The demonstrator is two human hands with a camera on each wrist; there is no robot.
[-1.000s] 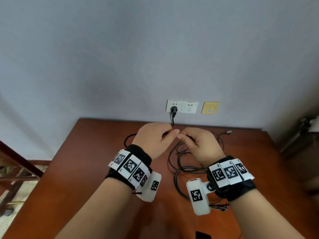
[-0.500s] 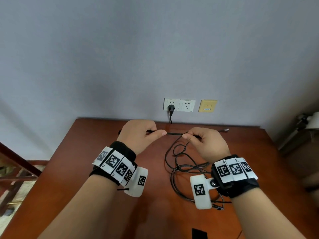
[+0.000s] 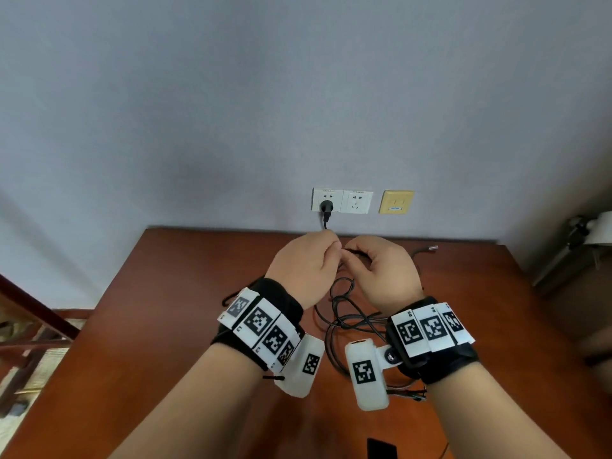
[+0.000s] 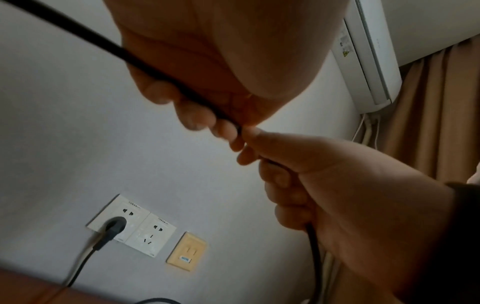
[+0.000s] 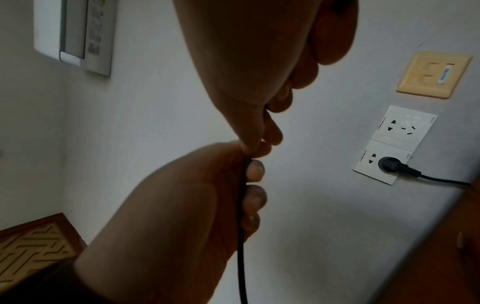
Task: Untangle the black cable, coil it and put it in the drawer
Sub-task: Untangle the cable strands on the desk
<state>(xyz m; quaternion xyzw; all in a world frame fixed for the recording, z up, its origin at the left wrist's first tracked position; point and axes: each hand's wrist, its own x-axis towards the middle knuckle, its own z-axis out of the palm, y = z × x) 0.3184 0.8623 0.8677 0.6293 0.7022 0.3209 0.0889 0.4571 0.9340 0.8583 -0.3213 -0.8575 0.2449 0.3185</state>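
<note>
The black cable (image 3: 344, 314) lies in a loose tangle on the brown table (image 3: 185, 326), under and between my wrists. Its metal-tipped end (image 3: 432, 248) lies at the back right. Both hands are raised over the tangle with their fingertips touching. My left hand (image 3: 335, 251) grips a stretch of the cable (image 4: 145, 63), which runs through its curled fingers (image 4: 192, 115). My right hand (image 3: 348, 257) pinches the same cable, and a length (image 4: 314, 248) hangs out below its fist. In the right wrist view the cable (image 5: 241, 236) drops from my left hand (image 5: 250, 174). No drawer is in view.
Behind the table, a black plug (image 3: 326, 207) sits in a white wall socket (image 3: 356, 202), beside a yellow wall plate (image 3: 396, 202). A dark flat object (image 3: 381, 448) lies at the table's near edge. Wooden furniture (image 3: 29, 313) stands at the left. An air conditioner (image 4: 369, 55) hangs on the wall.
Half a second ago my hands were apart with a straight stretch of cable between them. They have come together again, fingertips meeting above the tangle.
</note>
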